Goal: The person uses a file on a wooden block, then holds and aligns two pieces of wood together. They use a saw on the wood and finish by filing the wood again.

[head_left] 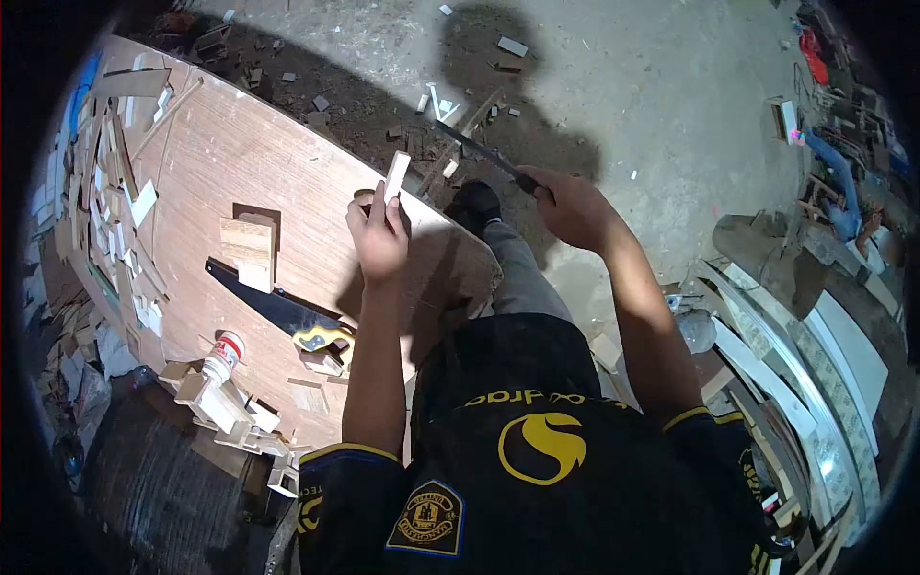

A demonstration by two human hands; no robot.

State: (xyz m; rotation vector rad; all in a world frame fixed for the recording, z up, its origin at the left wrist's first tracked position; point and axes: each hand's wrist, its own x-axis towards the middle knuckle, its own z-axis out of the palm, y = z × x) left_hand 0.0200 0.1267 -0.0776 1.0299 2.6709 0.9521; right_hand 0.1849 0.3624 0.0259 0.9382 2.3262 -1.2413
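My left hand is closed over the edge of the wooden table, its fingers pinching a small pale wood block that stands up past the fingertips. Off to the right, my right hand grips the black handle of a long, narrow file. The file's dark blade slants up and left over the floor, its tip apart from the block. A handsaw with a black blade and yellow handle lies on the table left of my left forearm. Beyond it sits a stack of wood blocks.
The wooden table carries many wood offcuts along its left side. A white and red container stands near several small wooden pieces. Scraps litter the concrete floor. Long curved panels lie at the right.
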